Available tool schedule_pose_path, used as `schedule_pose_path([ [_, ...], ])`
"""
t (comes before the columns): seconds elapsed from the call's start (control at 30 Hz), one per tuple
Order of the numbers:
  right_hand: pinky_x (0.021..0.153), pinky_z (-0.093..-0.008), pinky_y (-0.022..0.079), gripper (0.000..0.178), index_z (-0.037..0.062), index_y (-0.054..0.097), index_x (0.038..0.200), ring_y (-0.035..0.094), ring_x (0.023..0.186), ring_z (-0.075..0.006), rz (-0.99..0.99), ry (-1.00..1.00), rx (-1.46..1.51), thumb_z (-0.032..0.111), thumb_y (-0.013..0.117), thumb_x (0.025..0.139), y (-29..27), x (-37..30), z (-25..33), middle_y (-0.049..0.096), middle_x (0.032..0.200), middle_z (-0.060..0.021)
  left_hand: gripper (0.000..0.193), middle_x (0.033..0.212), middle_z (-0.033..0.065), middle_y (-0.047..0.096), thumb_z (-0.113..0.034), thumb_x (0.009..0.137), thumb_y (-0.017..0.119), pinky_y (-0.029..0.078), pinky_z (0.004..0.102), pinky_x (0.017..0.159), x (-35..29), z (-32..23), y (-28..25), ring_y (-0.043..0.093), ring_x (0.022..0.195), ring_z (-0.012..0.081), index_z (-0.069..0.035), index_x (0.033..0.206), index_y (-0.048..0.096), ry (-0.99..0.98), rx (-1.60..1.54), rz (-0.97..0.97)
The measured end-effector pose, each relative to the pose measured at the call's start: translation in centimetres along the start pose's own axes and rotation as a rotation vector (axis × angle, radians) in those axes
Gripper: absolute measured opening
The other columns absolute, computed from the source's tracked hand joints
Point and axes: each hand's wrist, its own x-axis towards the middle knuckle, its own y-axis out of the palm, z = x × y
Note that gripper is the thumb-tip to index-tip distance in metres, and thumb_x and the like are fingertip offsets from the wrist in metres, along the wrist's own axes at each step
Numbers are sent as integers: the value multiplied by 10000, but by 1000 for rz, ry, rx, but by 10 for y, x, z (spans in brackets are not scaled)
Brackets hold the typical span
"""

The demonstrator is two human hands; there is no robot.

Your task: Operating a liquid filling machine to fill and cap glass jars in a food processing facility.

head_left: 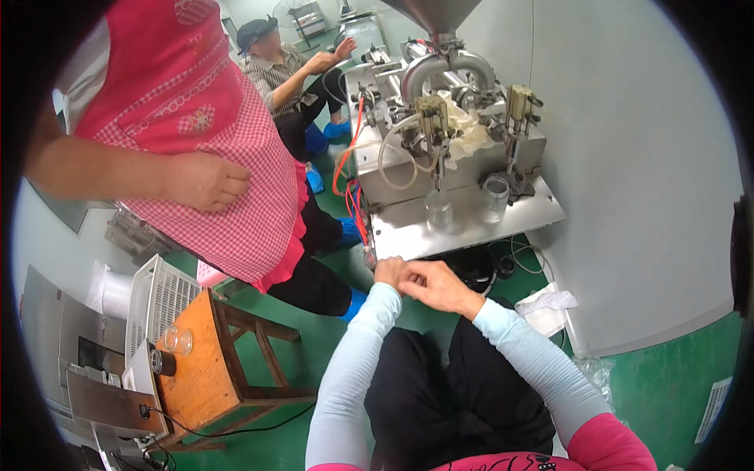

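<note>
My left hand [389, 272] and my right hand [437, 286] meet just off the near edge of a steel machine plate [479, 230]. The left fingers curl downward and are partly hidden. My right hand is closed, its bent fingers against the left hand near the wrist; whatever either might hold is out of sight. On the plate stand two clear glass jars: the left jar [439, 210] is under a filling nozzle [439, 169], and the right jar [495, 196] is by the second nozzle [513, 153]. A steel hopper [440, 17] tops the filling machine [463, 169].
At left stands a person in a pink apron [212, 188]; another person [275, 74] sits farther back. A wooden stool [206, 365] bears glass jars [177, 340] and a dark jar [162, 362]. Colored hoses [358, 208] hang beside the machine. A cable [236, 432] crosses near the stool.
</note>
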Motion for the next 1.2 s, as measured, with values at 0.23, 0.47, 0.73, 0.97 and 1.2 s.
schedule_pose_path([
  [0.23,666,-386,499,158,20,618,858,639,703,-294,3,-114,-76,170,646,818,11,-3,1,635,742,-162,123,776,106,696,-199,754,627,528,397,595,17,-11,-9,695,721,257,-119,720,714,-20,-63,55],
  [0.47,559,-198,410,124,29,621,927,512,621,-40,534,90,473,151,631,913,15,-17,9,574,728,38,214,725,123,694,-193,836,611,540,412,562,20,-22,-25,674,595,262,0,808,698,-394,-682,-10],
  [0.73,584,-238,437,171,17,633,873,560,616,-80,509,61,431,185,614,899,13,-14,14,607,690,-8,337,1036,129,577,-210,907,604,512,391,833,-1,-3,-77,582,945,268,-23,1181,545,-522,-2505,-197],
  [0.97,717,-303,511,205,22,675,966,629,751,-148,-165,69,52,123,666,789,-65,-6,-48,673,804,-72,230,931,142,649,-143,935,566,539,359,733,-76,-25,-114,644,853,243,40,1068,605,-282,-2044,-214],
  [1.2,980,-397,445,939,59,299,1428,484,1230,-324,-479,263,-146,148,830,659,-100,35,-110,417,1381,-216,232,950,138,657,-129,933,577,537,326,736,-68,40,-13,645,832,204,44,1085,607,-690,-1878,-389],
])
